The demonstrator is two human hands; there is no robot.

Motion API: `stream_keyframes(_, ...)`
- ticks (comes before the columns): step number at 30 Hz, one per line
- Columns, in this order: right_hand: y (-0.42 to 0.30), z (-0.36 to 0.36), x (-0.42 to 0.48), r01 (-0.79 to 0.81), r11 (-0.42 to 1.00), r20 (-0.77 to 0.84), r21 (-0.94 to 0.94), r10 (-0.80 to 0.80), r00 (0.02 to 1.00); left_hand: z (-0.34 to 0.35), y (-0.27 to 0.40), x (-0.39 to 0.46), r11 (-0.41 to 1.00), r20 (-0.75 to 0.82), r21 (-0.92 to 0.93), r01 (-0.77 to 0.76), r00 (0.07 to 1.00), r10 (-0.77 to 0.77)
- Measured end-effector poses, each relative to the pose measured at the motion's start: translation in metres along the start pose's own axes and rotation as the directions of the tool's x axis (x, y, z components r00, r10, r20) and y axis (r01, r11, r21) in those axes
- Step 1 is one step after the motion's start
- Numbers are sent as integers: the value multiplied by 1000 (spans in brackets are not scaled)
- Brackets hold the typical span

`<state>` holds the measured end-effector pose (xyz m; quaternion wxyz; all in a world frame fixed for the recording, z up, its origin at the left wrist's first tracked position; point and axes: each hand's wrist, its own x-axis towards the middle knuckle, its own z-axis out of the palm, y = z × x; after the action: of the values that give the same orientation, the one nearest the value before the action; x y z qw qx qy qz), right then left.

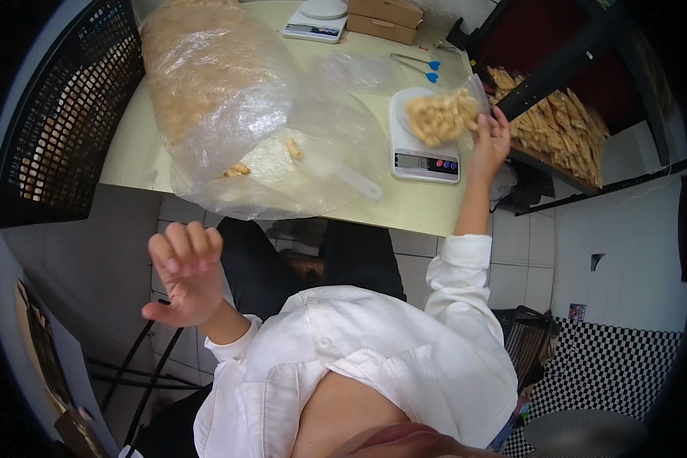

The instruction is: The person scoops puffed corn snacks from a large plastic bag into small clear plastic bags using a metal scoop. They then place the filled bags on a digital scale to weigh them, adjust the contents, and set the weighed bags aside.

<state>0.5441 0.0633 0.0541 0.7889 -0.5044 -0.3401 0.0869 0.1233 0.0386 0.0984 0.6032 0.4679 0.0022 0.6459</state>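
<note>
My right hand [491,140] grips the top of a small clear plastic bag of snack pieces [441,117]. The bag is over the round platform of a white digital kitchen scale [409,151]; whether it touches the platform I cannot tell. My left hand [188,275] is raised in front of the table edge, fingers curled and thumb apart, holding nothing. A large clear plastic sack of snacks [206,74] lies across the table, its near end holding a few loose pieces [237,170]. A translucent plastic scoop [355,178] rests at that near end.
Blue-tipped tongs [418,64] and flat clear bags [352,71] lie beyond the scale. Farther back are a second white scale [316,28] and cardboard boxes [383,22]. A black plastic basket [80,114] stands left; packed snack bags [561,131] fill a shelf at right.
</note>
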Motion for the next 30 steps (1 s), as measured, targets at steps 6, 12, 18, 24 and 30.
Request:
stream_keyframes(6, -95, 23, -46, 321, 942, 85, -99, -314, 946, 11, -14, -3, 940, 16, 317, 130, 990, -142)
stream_keyframes(12, -127, 61, -124, 146, 988, 587, -43, -93, 804, 22, -45, -13, 849, 1, 389, 358, 921, -389)
stream_keyframes(18, -111, 95, -168, -95, 995, 669, 21, 57, 741, 30, -43, -17, 721, -32, 368, 588, 783, -622)
stream_keyframes(24, -109, 100, -158, 255, 965, 752, -56, -127, 647, 15, -41, -22, 671, -103, 526, 522, 823, -559)
stream_keyframes(30, -115, 104, -150, 149, 989, 845, -18, -65, 530, 11, -39, -23, 655, -120, 562, 504, 834, -539)
